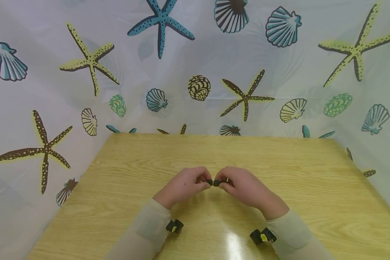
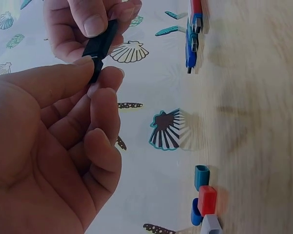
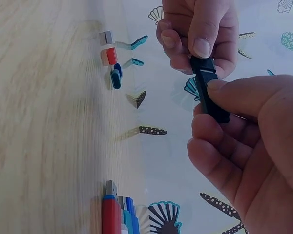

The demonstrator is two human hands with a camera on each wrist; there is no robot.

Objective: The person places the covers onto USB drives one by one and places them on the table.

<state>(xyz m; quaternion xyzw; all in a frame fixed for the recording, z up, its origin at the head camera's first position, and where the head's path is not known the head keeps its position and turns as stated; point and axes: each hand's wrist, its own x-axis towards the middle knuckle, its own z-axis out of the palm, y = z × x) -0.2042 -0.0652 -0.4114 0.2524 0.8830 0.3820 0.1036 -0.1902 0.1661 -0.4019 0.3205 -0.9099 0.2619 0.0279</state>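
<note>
Both hands meet over the middle of the table in the head view. My left hand (image 1: 186, 184) pinches the short black cap (image 3: 202, 64) of a USB flash drive between thumb and fingers. Thumb and fingers of my right hand (image 1: 247, 187) grip the longer black body (image 3: 212, 100) of that flash drive. Cap and body lie end to end in one line, with a thin bright strip showing at the seam between them. Fingers cover part of both pieces.
Loose caps stand on the wooden table (image 1: 123, 173): teal (image 2: 201, 177), red (image 2: 207, 200), blue (image 2: 196, 212) and a pale one (image 2: 212, 225). Apart from these are uncapped flash drives, one red (image 3: 111, 214), others blue. A shell-patterned curtain (image 1: 182, 72) surrounds the table.
</note>
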